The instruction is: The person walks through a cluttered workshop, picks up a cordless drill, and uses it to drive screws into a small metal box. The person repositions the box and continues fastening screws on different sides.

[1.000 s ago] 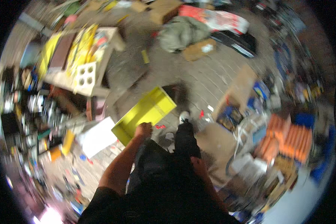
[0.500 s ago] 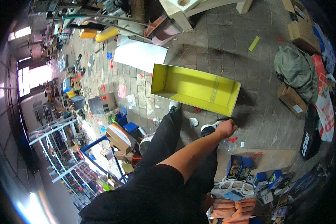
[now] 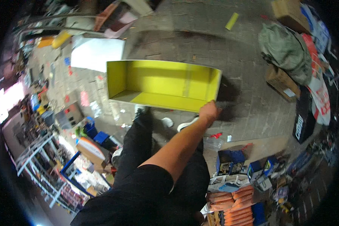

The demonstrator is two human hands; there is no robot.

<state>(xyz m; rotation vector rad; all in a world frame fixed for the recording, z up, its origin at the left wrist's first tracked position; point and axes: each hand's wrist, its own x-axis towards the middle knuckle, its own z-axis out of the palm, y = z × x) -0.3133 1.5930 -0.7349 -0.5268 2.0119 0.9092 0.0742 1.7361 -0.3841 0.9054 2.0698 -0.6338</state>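
Note:
A long, open-topped box (image 3: 158, 81), yellow-green inside with thin pale edges, stands on the brick floor in front of my feet. My left hand (image 3: 210, 112) reaches across to its near right corner, fingers closed at the rim. The corner hides part of the fingers. Only a dim sliver of my right hand (image 3: 198, 217) shows at the lower edge, by my dark trousers, and its fingers are hidden. Inside the box I see bare walls and a seam toward the right end.
A white sheet (image 3: 98, 54) lies beyond the box's left end. Brown cartons (image 3: 282, 83) and a grey-green sack (image 3: 284, 51) stand at the right. Blue bins (image 3: 229, 162) and orange bundles (image 3: 237, 207) sit near my right side. A metal frame (image 3: 37, 154) stands at the left.
My left hand has gone from just short of the box to its near right corner and closed there. The whole view has shifted, so the floor things appear farther left.

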